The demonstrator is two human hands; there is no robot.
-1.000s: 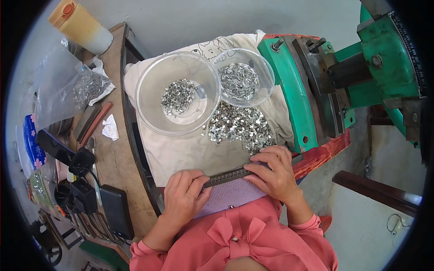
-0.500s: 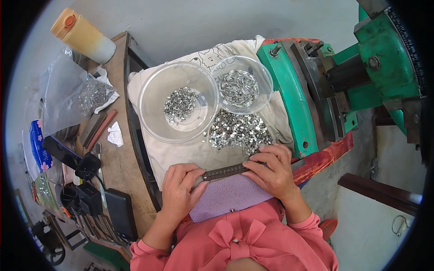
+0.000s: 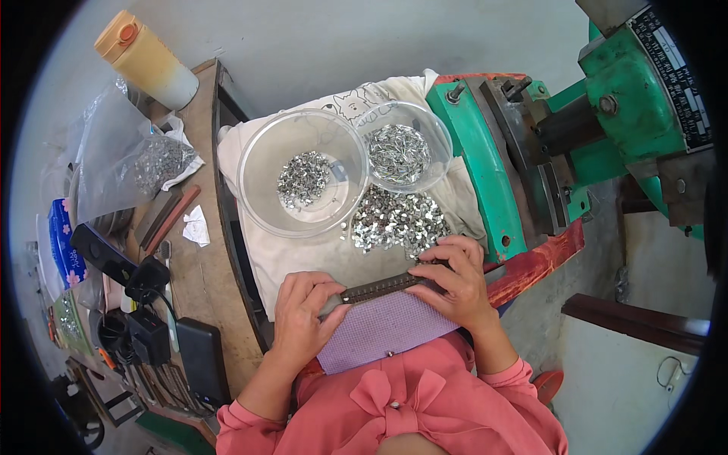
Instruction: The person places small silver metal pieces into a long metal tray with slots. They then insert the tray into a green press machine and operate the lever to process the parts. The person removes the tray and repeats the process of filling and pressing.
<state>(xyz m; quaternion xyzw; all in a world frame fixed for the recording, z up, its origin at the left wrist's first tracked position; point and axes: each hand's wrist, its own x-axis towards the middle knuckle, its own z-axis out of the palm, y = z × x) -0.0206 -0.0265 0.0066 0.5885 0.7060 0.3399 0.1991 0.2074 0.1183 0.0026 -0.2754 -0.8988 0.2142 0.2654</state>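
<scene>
A long dark metal bar with a row of slots along it (image 3: 381, 287) lies across the edge of a purple mesh cloth (image 3: 387, 327) near my lap. My left hand (image 3: 303, 311) is closed round its left end, thumb on the near side. Around the right end are the fingers of my right hand (image 3: 456, 284), thumb below and fingertips above. Just beyond that hand spreads a loose heap of small shiny metal pieces (image 3: 398, 220). Behind the heap, a large clear tub (image 3: 254, 193) holds similar small bits, and a smaller clear tub (image 3: 442, 163) holds thin metal pins.
At the right stands a green machine press (image 3: 474, 174) with a dark steel block. A pale cloth (image 3: 269, 265) covers the work surface. On the wooden table (image 3: 227, 303) at left are a yellow bottle (image 3: 152, 64), a plastic bag of pieces (image 3: 155, 163) and a black power bank (image 3: 203, 360).
The view has shifted slightly, moving the tubs and press a little in the picture. Both hands keep hold of the slotted bar in nearly the same place.
</scene>
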